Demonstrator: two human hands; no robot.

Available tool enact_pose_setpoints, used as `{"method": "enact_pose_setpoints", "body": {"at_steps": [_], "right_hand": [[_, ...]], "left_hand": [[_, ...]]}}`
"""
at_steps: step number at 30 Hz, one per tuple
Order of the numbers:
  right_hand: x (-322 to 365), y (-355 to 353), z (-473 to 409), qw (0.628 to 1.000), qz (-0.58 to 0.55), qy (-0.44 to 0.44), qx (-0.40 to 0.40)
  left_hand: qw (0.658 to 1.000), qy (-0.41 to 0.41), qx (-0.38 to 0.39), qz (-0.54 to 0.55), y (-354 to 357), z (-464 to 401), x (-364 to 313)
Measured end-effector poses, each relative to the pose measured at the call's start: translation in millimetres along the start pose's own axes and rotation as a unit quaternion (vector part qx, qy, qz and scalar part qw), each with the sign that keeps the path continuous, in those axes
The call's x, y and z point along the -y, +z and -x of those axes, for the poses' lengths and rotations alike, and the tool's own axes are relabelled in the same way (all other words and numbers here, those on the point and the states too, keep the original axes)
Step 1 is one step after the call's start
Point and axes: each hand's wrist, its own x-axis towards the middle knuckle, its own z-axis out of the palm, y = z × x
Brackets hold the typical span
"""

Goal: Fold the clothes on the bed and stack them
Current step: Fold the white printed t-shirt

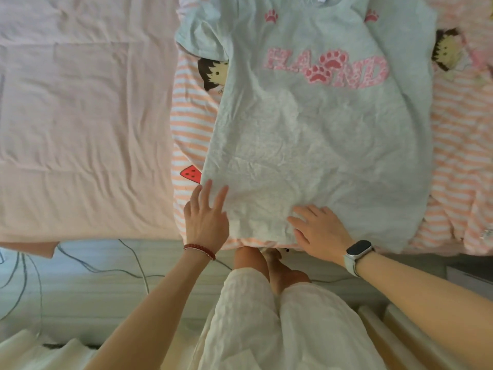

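On a striped bedspread (192, 124), a pale T-shirt (320, 145) runs lengthwise away from both flat hands, left hand (206, 217) and right hand (320, 231), pressing its near hem.

Pale green paw-print T-shirt (320, 134) flat, front up

The T-shirt's (320, 145) collar was cut off by the top edge — its neck label was unreadable. The shirt hid most of the striped cartoon bedding (190, 124) — one printed figure (212, 73) was half covered.
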Motion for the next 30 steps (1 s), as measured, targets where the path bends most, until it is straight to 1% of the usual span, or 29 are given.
{"method": "enact_pose_setpoints", "body": {"at_steps": [1,2,3,4,5,6,7,8,9,11,13,15,16,17,18,20,21,23,24,25,26,27,28,30], "right_hand": [[1,-2,-3,0.999,-0.009,0.038,-0.003],[2,1,-7,0.998,-0.019,0.064,-0.008],[4,5,-10,0.996,-0.024,0.084,0.009],[5,15,-11,0.995,-0.032,0.084,0.041],[7,21,-9,0.992,-0.036,0.074,0.099],[9,22,-4,0.988,-0.029,0.051,0.143],[11,18,1,0.985,-0.030,0.029,0.168],[12,13,4,0.985,-0.050,0.018,0.164],[11,6,5,0.987,-0.075,0.018,0.143],[5,-12,-1,0.992,-0.114,0.020,0.059],[-6,-32,-18,0.988,-0.141,0.040,-0.050],[-19,-55,-41,0.976,-0.144,0.063,-0.149],[-26,-68,-53,0.969,-0.132,0.086,-0.191],[-33,-81,-65,0.966,-0.118,0.111,-0.199],[-41,-91,-76,0.967,-0.112,0.145,-0.178],[-57,-98,-94,0.964,-0.128,0.215,-0.095],[-64,-98,-98,0.961,-0.133,0.236,-0.064],[-74,-92,-99,0.965,-0.125,0.229,0.002],[-77,-89,-95,0.969,-0.127,0.211,0.014],[-81,-90,-88,0.969,-0.151,0.194,0.000],[-87,-93,-82,0.957,-0.208,0.195,-0.044],[-96,-99,-75,0.934,-0.272,0.210,-0.101],[-108,-106,-71,0.904,-0.319,0.236,-0.162],[-146,-122,-63,0.841,-0.354,0.294,-0.283]], "left_hand": [[0.997,0.059,0.031,-0.032,2,-4,-8],[0.989,0.098,0.089,-0.064,5,-8,-15],[0.977,0.120,0.147,-0.094,7,-11,-21],[0.963,0.119,0.213,-0.117,11,-11,-23],[0.951,0.106,0.264,-0.121,13,-9,-23],[0.947,0.095,0.281,-0.120,12,-6,-22],[0.949,0.090,0.280,-0.114,8,-6,-22],[0.950,0.087,0.280,-0.104,2,-9,-22],[0.951,0.082,0.285,-0.089,-5,-14,-22],[0.959,0.072,0.269,-0.050,-19,-33,-25],[0.971,0.086,0.220,-0.027,-31,-62,-31],[0.979,0.102,0.177,-0.009,-40,-95,-39],[0.981,0.113,0.161,-0.002,-43,-113,-44],[0.980,0.126,0.154,-0.001,-46,-131,-51],[0.977,0.144,0.154,-0.010,-48,-149,-58],[0.967,0.180,0.170,-0.063,-45,-181,-70],[0.959,0.194,0.186,-0.090,-41,-194,-73],[0.942,0.200,0.239,-0.124,-35,-213,-82],[0.936,0.196,0.264,-0.128,-35,-219,-88],[0.935,0.191,0.272,-0.120,-36,-225,-94],[0.941,0.188,0.263,-0.103,-39,-231,-102],[0.948,0.185,0.245,-0.080,-42,-239,-110],[0.955,0.183,0.228,-0.055,-45,-248,-120],[0.961,0.183,0.207,-0.010,-52,-272,-144]]}}
